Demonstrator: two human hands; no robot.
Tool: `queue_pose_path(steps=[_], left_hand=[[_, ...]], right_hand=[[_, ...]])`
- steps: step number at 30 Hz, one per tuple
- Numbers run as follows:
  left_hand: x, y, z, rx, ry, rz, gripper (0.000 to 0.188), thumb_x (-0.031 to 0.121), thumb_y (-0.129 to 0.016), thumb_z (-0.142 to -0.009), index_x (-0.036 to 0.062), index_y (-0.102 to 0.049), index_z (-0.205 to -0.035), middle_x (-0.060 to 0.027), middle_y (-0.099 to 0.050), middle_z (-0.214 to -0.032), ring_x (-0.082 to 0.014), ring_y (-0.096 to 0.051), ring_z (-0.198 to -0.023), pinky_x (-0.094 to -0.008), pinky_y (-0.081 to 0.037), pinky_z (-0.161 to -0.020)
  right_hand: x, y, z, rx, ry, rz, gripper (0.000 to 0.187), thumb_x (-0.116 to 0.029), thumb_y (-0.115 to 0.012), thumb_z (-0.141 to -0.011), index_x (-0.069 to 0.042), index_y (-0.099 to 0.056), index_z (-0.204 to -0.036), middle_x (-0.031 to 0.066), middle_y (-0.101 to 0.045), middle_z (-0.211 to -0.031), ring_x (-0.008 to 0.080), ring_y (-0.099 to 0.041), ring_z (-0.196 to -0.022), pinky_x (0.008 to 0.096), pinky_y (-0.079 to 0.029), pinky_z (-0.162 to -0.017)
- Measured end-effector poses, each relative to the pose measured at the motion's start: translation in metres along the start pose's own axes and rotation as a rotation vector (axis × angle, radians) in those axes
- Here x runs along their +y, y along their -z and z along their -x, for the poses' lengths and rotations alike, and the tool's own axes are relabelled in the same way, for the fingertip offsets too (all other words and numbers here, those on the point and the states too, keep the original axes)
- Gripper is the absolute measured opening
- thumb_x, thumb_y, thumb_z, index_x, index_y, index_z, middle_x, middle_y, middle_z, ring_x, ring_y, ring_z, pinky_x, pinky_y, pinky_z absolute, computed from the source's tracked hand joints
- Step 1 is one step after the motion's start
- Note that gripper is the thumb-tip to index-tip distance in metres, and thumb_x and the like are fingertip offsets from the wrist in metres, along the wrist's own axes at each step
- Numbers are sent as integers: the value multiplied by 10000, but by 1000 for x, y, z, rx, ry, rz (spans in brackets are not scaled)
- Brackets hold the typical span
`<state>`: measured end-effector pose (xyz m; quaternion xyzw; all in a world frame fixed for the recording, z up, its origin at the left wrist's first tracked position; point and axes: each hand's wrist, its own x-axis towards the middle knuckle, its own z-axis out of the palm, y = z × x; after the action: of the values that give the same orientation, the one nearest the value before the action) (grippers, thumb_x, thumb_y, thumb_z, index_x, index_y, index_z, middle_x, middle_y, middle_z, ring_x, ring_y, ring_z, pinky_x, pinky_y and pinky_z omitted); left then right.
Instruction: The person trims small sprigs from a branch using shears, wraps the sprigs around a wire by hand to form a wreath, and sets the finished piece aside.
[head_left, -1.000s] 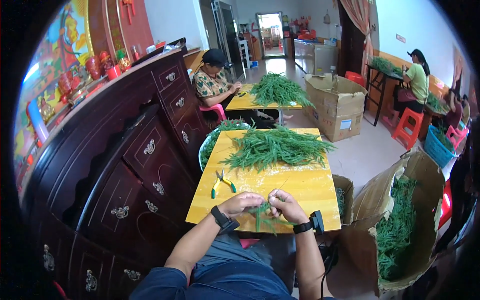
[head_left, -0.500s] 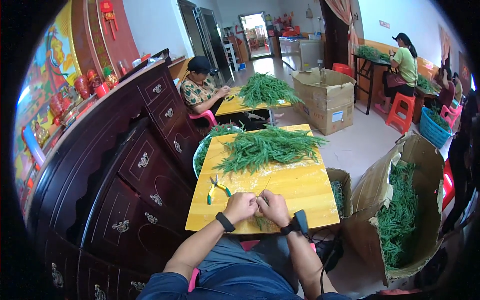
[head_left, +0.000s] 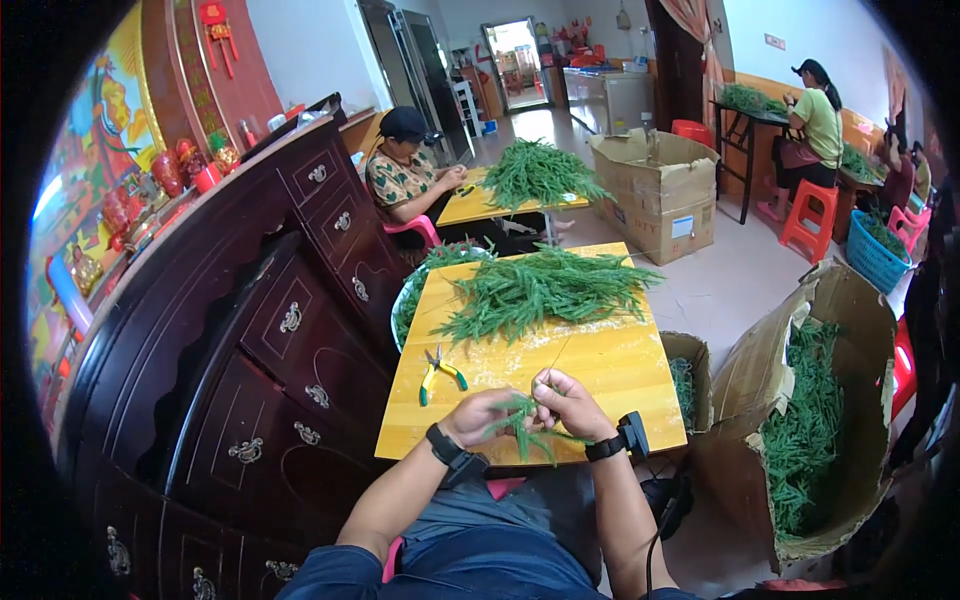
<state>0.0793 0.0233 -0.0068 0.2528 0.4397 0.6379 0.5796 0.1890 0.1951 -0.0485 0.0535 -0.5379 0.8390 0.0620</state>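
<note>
Low over the near edge of the yellow wooden table (head_left: 600, 385), a feathery green artificial sprig (head_left: 522, 425) hangs between my hands. My left hand (head_left: 480, 415), palm turned up and fingers loosely curled, supports the sprig. The thumb and fingers of my right hand (head_left: 568, 405) pinch its stem end, where a thin wire-like stem sticks up. Yellow-and-green handled pliers (head_left: 440, 375) lie with jaws apart, left of my hands. Across the far half of the table spreads a pile of green sprigs (head_left: 550, 290).
Dark wooden drawers (head_left: 290, 330) run along the left. A large open carton (head_left: 740, 440) of greenery stands right, beside a smaller box (head_left: 690, 375). Ahead, a seated person (head_left: 405, 180) works at another table, with a big carton (head_left: 655, 195) nearby. Pale crumbs dot my tabletop.
My hands have moved apart slightly and the left palm has rolled upward, bringing the green sprig into fuller view. The pliers and the pile stay in place on the table.
</note>
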Motion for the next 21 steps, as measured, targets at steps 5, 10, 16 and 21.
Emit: queue_pose_path(steps=[5, 10, 16, 21], left_hand=[[-34, 20, -9, -212, -65, 12, 359, 310, -545, -956, -32, -648, -987, -129, -635, -1068, -269, -581, -1091, -361, -429, -967], [-33, 20, -9, -370, -79, 93, 285, 233, -582, -941, -37, -655, -1000, -148, -629, -1115, -228, -599, -1046, -309, -464, -882], [-20, 21, -8, -137, 53, -155, 271, 228, -646, -833, -26, -664, -926, -122, -671, -909, -219, -627, -928, -301, -462, -828], [-4, 2, -8, 323, 15, -1152, 202, 173, -644, -780, 28, -679, -917, -106, -672, -835, -209, -632, -761, -291, -489, -674]], right_hand=[[4, 1, 0, -102, 34, 24, 163, -255, -538, -991, -93, -524, -998, -19, -581, -686, 62, -528, -580, 188, -413, -536], [-1, -1, 3, -148, 2, 79, 174, -258, -543, -989, -85, -527, -999, -20, -579, -689, 55, -526, -598, 192, -416, -543], [2, -2, 2, -146, -13, 129, 159, -229, -553, -983, -72, -543, -961, -14, -575, -673, 61, -517, -565, 211, -430, -530], [23, -6, -9, 54, 64, 353, 143, -194, -547, -979, -58, -547, -935, -3, -569, -643, 72, -518, -530, 231, -437, -498]])
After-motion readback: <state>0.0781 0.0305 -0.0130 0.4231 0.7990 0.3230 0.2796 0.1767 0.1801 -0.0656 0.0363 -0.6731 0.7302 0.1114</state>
